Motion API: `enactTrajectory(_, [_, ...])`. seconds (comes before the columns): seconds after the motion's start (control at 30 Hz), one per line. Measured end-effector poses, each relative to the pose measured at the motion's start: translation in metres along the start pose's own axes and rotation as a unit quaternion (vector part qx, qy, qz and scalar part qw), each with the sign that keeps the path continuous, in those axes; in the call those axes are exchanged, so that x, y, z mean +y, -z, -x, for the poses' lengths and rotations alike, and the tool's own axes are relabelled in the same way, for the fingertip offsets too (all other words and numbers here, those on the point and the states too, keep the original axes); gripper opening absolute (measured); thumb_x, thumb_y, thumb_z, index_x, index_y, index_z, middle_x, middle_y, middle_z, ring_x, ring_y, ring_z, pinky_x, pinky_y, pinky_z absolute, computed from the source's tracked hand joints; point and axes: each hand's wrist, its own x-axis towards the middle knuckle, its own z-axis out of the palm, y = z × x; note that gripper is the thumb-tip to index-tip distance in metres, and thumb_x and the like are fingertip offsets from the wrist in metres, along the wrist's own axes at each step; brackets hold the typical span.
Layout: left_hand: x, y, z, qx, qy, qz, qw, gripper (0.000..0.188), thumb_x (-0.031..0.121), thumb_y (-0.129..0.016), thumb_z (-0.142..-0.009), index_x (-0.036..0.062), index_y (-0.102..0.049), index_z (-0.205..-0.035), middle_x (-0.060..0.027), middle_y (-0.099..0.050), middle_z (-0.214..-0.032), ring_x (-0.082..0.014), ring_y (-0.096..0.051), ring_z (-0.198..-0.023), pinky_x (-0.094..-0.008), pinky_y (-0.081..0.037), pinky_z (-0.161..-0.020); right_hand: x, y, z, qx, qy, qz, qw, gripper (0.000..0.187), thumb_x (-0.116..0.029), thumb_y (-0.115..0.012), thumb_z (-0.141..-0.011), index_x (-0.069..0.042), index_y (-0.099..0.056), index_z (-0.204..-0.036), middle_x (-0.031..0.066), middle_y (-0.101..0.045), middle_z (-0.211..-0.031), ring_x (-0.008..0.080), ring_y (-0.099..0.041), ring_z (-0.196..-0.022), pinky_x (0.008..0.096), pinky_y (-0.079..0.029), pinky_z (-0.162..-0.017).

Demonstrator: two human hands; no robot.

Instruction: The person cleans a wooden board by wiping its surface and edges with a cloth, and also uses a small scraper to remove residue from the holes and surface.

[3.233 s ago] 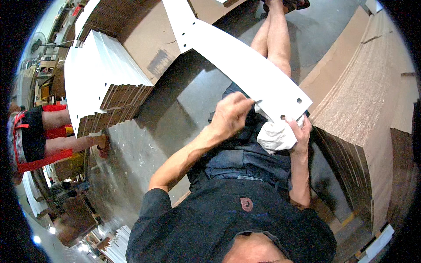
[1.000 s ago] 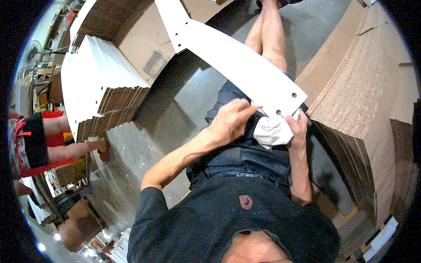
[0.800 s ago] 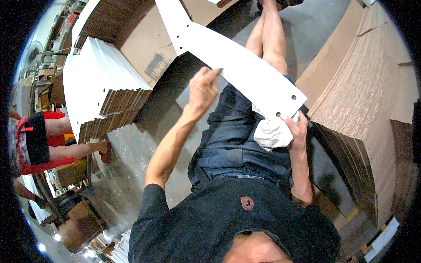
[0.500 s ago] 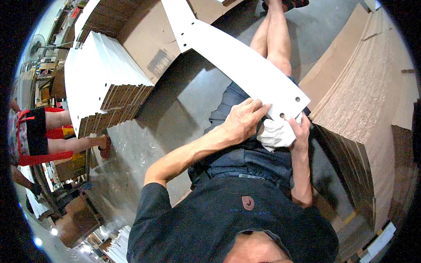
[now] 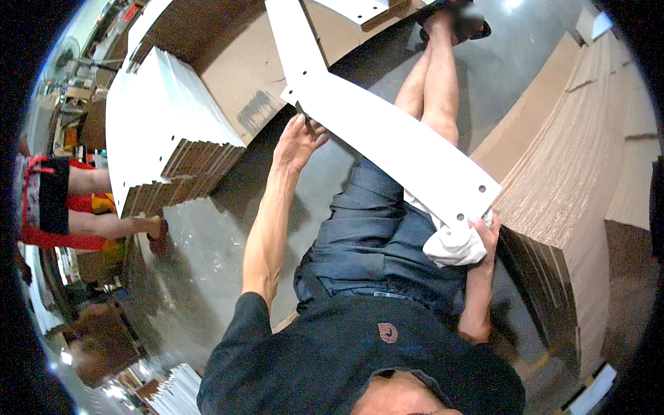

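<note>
The long white cardboard strip [image 5: 387, 138] lies across the seated person's lap at frame centre, right hand [image 5: 481, 232] clamping its near end against a white cloth [image 5: 453, 245], left hand [image 5: 299, 142] spread open on its far edge, so the handling looks midway.
</note>
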Motion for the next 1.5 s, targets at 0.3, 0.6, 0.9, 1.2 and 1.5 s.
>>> enactTrajectory(0.3, [0.013, -0.026, -0.001, 0.141, -0.151, -0.008, 0.978, 0.023, 0.009, -0.068, -0.092, -0.0007, -0.064, -0.111, -0.0084, -0.069, -0.103, -0.0209, -0.068, -0.091, -0.0366, -0.058, -0.084, 0.010, 0.021, -0.027, -0.014, 0.034, -0.040, 0.999, 0.039, -0.017, -0.061, -0.090, 0.007, -0.056, -0.121, 0.0144, -0.066, -0.100, 0.0209, -0.067, -0.084, 0.0331, -0.057, -0.072])
enactTrajectory(0.6, [0.065, -0.081, 0.064, 0.269, -0.291, -0.041, 0.917, 0.018, 0.010, -0.069, -0.093, -0.0005, -0.065, -0.107, -0.0061, -0.067, -0.091, -0.0166, -0.063, -0.080, -0.0306, -0.055, -0.073, -0.036, -0.036, 0.025, 0.002, 0.174, 0.296, 0.939, 0.036, -0.011, -0.063, -0.092, 0.007, -0.059, -0.123, 0.0148, -0.065, -0.113, 0.0205, -0.062, -0.101, 0.0339, -0.049, -0.090])
enactTrajectory(0.9, [0.030, -0.140, 0.116, 0.253, -0.277, -0.091, 0.922, 0.016, 0.013, -0.064, -0.097, 0.0001, -0.068, -0.106, -0.0055, -0.069, -0.093, -0.0132, -0.064, -0.080, -0.0299, -0.054, -0.071, -0.067, -0.205, 0.004, -0.132, 0.334, 0.041, 0.933, 0.031, -0.022, -0.053, -0.101, 0.000, -0.060, -0.122, 0.0109, -0.064, -0.113, 0.0149, -0.063, -0.098, 0.0270, -0.053, -0.084])
enactTrajectory(1.2, [0.050, -0.149, 0.145, 0.225, -0.314, -0.102, 0.917, 0.022, 0.017, -0.069, -0.094, 0.0005, -0.069, -0.109, -0.0027, -0.070, -0.093, -0.0129, -0.064, -0.081, -0.0291, -0.054, -0.073, 0.009, -0.200, -0.025, -0.167, 0.548, 0.438, 0.693, 0.056, 0.003, -0.062, -0.075, 0.001, -0.059, -0.131, 0.0208, -0.055, -0.138, 0.0373, -0.041, -0.139, 0.0462, -0.038, -0.115])
enactTrajectory(1.5, [0.067, -0.100, 0.159, 0.319, -0.334, -0.044, 0.886, 0.024, 0.015, -0.069, -0.093, -0.0004, -0.066, -0.111, -0.0062, -0.067, -0.098, -0.0175, -0.063, -0.088, -0.0331, -0.056, -0.076, -0.015, -0.012, -0.093, 0.165, 0.267, 0.633, 0.708, 0.042, -0.015, -0.064, -0.090, -0.012, -0.063, -0.131, 0.0183, -0.070, -0.106, 0.0341, -0.067, -0.097, 0.0411, -0.052, -0.088])
